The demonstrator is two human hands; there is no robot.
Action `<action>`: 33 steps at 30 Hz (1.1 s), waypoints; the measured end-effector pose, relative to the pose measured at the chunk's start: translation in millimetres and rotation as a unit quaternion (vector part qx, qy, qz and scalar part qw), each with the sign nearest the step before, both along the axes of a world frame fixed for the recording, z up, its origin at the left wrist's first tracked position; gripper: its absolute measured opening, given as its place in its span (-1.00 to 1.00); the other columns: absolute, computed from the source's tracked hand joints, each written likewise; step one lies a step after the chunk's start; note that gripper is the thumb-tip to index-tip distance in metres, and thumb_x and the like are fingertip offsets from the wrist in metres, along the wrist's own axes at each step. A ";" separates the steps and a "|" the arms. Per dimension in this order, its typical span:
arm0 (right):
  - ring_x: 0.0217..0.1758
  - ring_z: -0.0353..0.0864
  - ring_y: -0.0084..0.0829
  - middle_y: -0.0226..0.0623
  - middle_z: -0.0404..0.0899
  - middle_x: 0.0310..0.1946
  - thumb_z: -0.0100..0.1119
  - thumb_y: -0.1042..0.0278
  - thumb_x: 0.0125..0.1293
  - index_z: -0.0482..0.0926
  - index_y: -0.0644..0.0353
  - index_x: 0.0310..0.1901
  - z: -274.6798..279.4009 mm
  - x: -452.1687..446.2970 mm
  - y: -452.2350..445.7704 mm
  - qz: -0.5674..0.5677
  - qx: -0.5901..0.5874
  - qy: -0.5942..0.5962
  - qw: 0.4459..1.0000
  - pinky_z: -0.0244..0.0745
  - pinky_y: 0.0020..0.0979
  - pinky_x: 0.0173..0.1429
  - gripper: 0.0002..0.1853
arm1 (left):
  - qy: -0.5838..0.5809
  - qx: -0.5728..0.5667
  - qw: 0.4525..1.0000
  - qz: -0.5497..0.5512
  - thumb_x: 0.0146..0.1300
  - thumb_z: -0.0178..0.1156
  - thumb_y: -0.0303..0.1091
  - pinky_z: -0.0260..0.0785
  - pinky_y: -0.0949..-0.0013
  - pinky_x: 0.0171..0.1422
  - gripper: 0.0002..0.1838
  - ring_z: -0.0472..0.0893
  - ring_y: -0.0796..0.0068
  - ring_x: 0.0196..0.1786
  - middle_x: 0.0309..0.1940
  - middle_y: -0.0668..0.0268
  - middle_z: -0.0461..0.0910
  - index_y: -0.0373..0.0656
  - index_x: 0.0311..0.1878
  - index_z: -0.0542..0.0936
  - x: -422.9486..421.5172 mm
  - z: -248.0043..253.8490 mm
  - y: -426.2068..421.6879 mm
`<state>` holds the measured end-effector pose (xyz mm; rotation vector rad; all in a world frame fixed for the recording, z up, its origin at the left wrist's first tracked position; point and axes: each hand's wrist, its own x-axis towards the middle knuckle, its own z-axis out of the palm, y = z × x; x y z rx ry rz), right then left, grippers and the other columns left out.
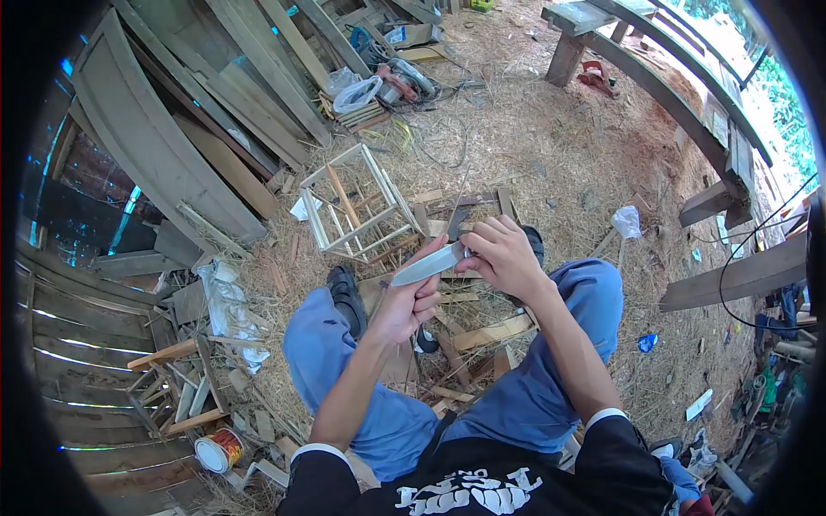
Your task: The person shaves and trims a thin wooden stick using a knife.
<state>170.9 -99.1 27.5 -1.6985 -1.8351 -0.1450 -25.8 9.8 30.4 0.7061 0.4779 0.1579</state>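
Observation:
A knife (426, 265) with a broad, pale blade lies across the space between my hands, its tip pointing left. My right hand (503, 255) is closed around its handle, which the fingers mostly hide. My left hand (403, 308) is closed beneath the blade, with its thumb alongside the metal. What looks like a thin stick (465, 182) runs upward past the hands and shows again below the left fingers, which seem to grip it. Just beyond stands a small frame of slim wooden bars (354, 206).
Offcuts (495, 333) lie between my feet on ground strewn with shavings. Boards (163, 129) lean at the left. A paint can (219, 451) and a small wooden stool (178, 387) are at lower left. Power tools (400, 82) sit at the back; a long curved beam (662, 95) stands right.

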 end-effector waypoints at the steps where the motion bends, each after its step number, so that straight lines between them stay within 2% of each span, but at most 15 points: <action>1: -0.21 0.47 -0.27 -0.37 0.44 -0.35 0.25 -0.04 0.25 0.53 0.07 -0.20 0.7 0.1 0.1 -0.005 -0.001 -0.001 1.000 0.32 -0.25 -0.09 -0.66 | -0.004 -0.006 1.000 0.003 0.58 -0.04 -0.29 -0.19 0.63 -0.57 -0.50 0.00 0.77 -0.60 -0.51 0.58 0.05 0.19 0.54 0.30 0.9 0.3 -0.1; 4: -0.21 0.50 -0.23 -0.31 0.49 -0.35 0.25 0.06 0.30 0.54 0.10 -0.18 6.7 0.0 0.7 -0.010 0.005 0.000 1.000 0.33 -0.24 -0.07 -0.72 | 0.000 -0.019 1.000 0.020 0.59 -0.05 -0.28 -0.17 0.63 -0.58 -0.50 0.01 0.78 -0.60 -0.51 0.57 0.06 0.15 0.54 0.29 -0.9 -7.2 2.4; 7: -0.19 0.53 -0.14 -0.20 0.55 -0.35 0.21 0.16 0.37 0.55 0.17 -0.17 1.0 33.0 -2.3 -0.174 0.044 0.099 0.979 0.35 -0.20 -0.05 -0.77 | -0.030 0.002 0.999 -0.019 0.59 -0.03 -0.26 -0.16 0.63 -0.60 -0.49 0.02 0.77 -0.61 -0.53 0.56 0.08 0.13 0.55 0.26 -6.3 -5.2 -1.9; 10: -0.17 0.55 -0.06 -0.10 0.58 -0.34 0.14 0.21 0.42 0.56 0.23 -0.15 0.6 67.8 -3.2 -0.330 0.075 0.163 0.927 0.37 -0.15 -0.04 -0.77 | -0.049 0.021 0.997 -0.051 0.60 -0.05 -0.27 -0.14 0.62 -0.58 -0.49 0.03 0.77 -0.61 -0.53 0.55 0.10 0.12 0.56 0.24 -8.7 -12.1 -9.3; 19: -0.17 0.55 -0.06 -0.13 0.60 -0.28 0.13 0.13 0.43 0.57 0.24 -0.10 -2.2 23.3 -6.7 -0.163 0.032 0.116 0.979 0.38 -0.14 -0.03 -0.70 | -0.032 0.073 0.996 0.030 0.61 -0.07 -0.27 -0.09 0.61 -0.55 -0.49 0.09 0.77 -0.58 -0.52 0.54 0.13 0.07 0.57 0.23 -7.9 -14.1 1.3; 22: -0.16 0.56 -0.09 -0.14 0.61 -0.26 0.19 0.13 0.38 0.57 0.22 -0.12 -6.7 10.4 -1.0 -0.090 0.011 0.113 0.990 0.38 -0.16 -0.03 -0.71 | -0.033 0.069 0.997 0.030 0.61 -0.05 -0.26 -0.08 0.61 -0.54 -0.48 0.09 0.76 -0.57 -0.52 0.55 0.13 0.08 0.57 0.22 -4.1 -14.9 1.2; 25: -0.19 0.56 -0.12 -0.19 0.56 -0.32 0.25 0.16 0.32 0.54 0.21 -0.17 -5.2 -8.3 7.8 -0.008 0.018 0.112 0.994 0.39 -0.18 -0.06 -0.73 | 0.020 0.038 0.998 0.045 0.60 -0.02 -0.25 -0.08 0.59 -0.53 -0.48 0.08 0.76 -0.57 -0.52 0.57 0.13 0.07 0.56 0.24 2.7 -19.5 -0.9; 26: -0.20 0.56 -0.12 -0.20 0.55 -0.32 0.25 0.15 0.32 0.54 0.20 -0.17 -6.3 -13.4 10.5 0.006 0.012 0.112 0.994 0.39 -0.18 -0.07 -0.73 | -0.015 0.025 0.999 0.038 0.59 0.00 -0.24 -0.10 0.58 -0.53 -0.49 0.07 0.76 -0.58 -0.52 0.58 0.13 0.08 0.54 0.27 3.1 -17.9 -2.7; 30: -0.22 0.55 -0.15 -0.24 0.54 -0.32 0.26 0.12 0.31 0.53 0.16 -0.16 -5.1 -15.6 13.5 0.029 0.016 0.120 0.992 0.38 -0.21 -0.09 -0.72 | -0.001 0.049 0.999 0.022 0.59 0.01 -0.21 -0.11 0.59 -0.53 -0.46 0.07 0.77 -0.56 -0.49 0.57 0.12 0.13 0.57 0.22 1.1 -16.6 -1.8; 33: -0.21 0.55 -0.17 -0.28 0.54 -0.32 0.27 0.10 0.29 0.54 0.14 -0.16 2.5 -7.2 10.4 0.044 -0.011 0.066 0.997 0.39 -0.23 -0.10 -0.71 | 0.017 0.043 0.999 0.008 0.58 0.01 -0.19 -0.11 0.60 -0.53 -0.44 0.07 0.78 -0.56 -0.48 0.57 0.13 0.15 0.58 0.20 -2.8 -14.3 -1.0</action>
